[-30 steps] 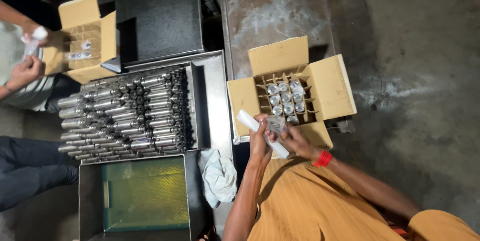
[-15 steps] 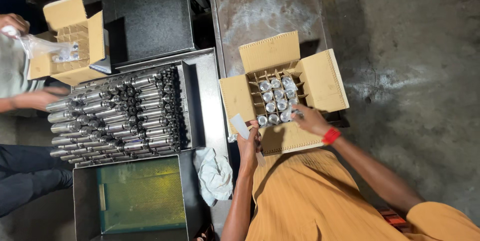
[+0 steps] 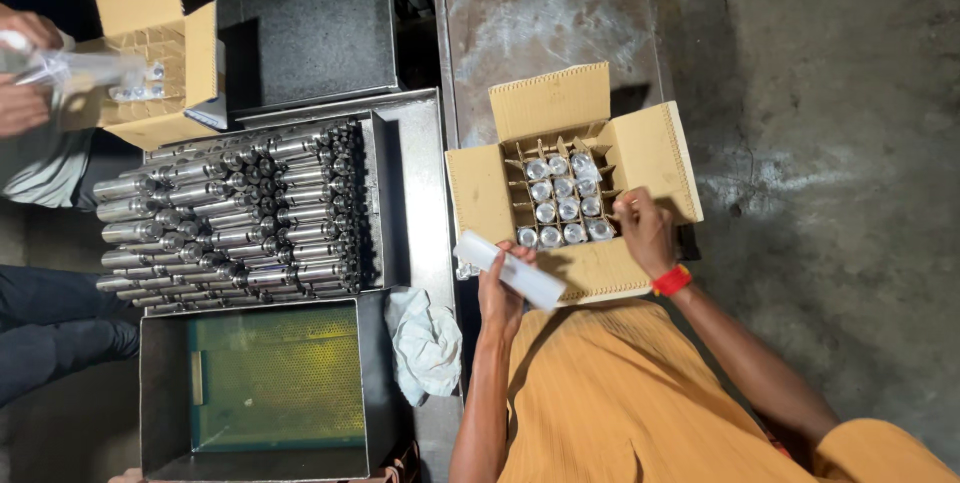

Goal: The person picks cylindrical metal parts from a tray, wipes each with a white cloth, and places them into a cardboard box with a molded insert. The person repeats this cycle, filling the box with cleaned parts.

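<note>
An open cardboard box (image 3: 478, 193) with a divider grid holds several shiny metal cylinders (image 3: 560, 198) standing upright in its cells. My left hand (image 3: 500, 295) holds a whitish plastic sleeve (image 3: 510, 268) at the box's front left corner. My right hand (image 3: 645, 228), with a red wristband (image 3: 672, 280), reaches into the right edge of the grid. Its fingertips curl down over a cell, and whatever is under them is hidden.
A metal tray (image 3: 395, 193) to the left is packed with chrome cylinders (image 3: 230, 208) lying on their sides. Below it are a green-bottomed metal bin (image 3: 275, 383) and a white rag (image 3: 425, 343). At top left, another person's hands (image 3: 25, 73) handle a clear bag by a second cardboard box (image 3: 150, 53).
Both my hands were together at the box's front edge. My right hand has since moved up into the grid's right side, while my left stays at the front holding the plastic sleeve.
</note>
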A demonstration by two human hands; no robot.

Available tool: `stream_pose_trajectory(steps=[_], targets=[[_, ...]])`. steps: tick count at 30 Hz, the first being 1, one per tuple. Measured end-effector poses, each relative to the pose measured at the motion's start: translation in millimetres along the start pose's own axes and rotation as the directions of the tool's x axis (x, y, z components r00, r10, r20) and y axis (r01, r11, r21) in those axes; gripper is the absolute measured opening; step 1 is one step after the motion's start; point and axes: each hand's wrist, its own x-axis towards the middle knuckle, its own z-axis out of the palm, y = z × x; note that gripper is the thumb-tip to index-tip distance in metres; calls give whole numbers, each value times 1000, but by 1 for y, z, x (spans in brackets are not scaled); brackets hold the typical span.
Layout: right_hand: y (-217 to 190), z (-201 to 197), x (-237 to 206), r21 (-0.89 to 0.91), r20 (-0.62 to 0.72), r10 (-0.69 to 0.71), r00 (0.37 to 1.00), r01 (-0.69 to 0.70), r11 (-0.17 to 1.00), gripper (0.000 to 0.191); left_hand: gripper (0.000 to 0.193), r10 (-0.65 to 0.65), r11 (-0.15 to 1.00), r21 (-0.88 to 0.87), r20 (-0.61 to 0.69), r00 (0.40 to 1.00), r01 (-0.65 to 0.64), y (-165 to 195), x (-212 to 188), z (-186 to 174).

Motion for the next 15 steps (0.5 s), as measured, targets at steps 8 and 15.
stream_pose_trajectory(steps=[8, 15], targets=[[-67, 54, -69, 240, 336, -340, 878, 270, 933, 23, 47, 181, 978, 120, -85, 980, -170, -29, 0, -7], [-78, 62, -57, 394, 662, 73, 746, -429, 813, 35, 31, 474, 669, 661, -28, 880, -339, 7, -23, -14]])
